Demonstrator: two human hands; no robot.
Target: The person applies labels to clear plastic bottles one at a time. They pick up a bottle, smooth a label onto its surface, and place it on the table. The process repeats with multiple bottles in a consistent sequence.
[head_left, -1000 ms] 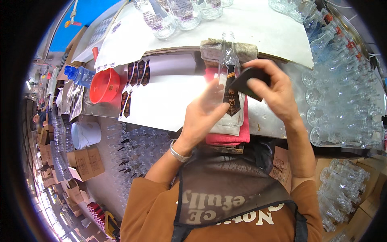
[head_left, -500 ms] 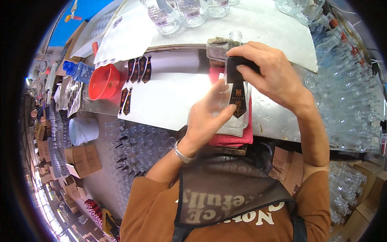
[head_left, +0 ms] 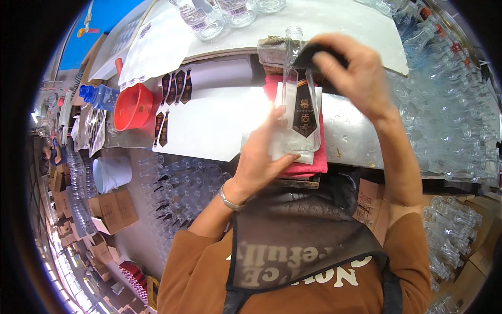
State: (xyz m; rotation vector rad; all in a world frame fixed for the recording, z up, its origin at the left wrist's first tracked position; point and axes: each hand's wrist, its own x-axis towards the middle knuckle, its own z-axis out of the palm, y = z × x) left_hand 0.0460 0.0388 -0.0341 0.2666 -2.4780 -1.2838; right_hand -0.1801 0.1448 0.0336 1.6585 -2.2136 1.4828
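A clear glass bottle (head_left: 287, 123) lies on a white sheet over a red cloth (head_left: 320, 163), neck pointing away from me. On the bottle is a black tie-shaped label (head_left: 305, 112) with gold-coloured marks. My right hand (head_left: 351, 70), partly smeared by motion, grips a black pad (head_left: 317, 54) beside the bottle's shoulder, above the label's top. At the bottle's lower left is my left hand (head_left: 260, 165), thumb spread out near the base and fingers blurred along the side. Whether these fingers touch the glass is hard to tell. A grey folded cloth (head_left: 272, 52) sits beside the neck.
More tie-shaped labels (head_left: 177, 88) lie on a white sheet (head_left: 209, 120) at left, beside a red plastic basin (head_left: 134, 107) and a blue-capped bottle (head_left: 99, 96). Labelled bottles (head_left: 204, 23) stand on the far shelf. Many clear bottles crowd the right (head_left: 444, 104) and the floor (head_left: 188, 191).
My right hand has lifted with the black pad up and off the label toward the neck, uncovering the label. The left thumb has slid off the label toward the bottle's base.
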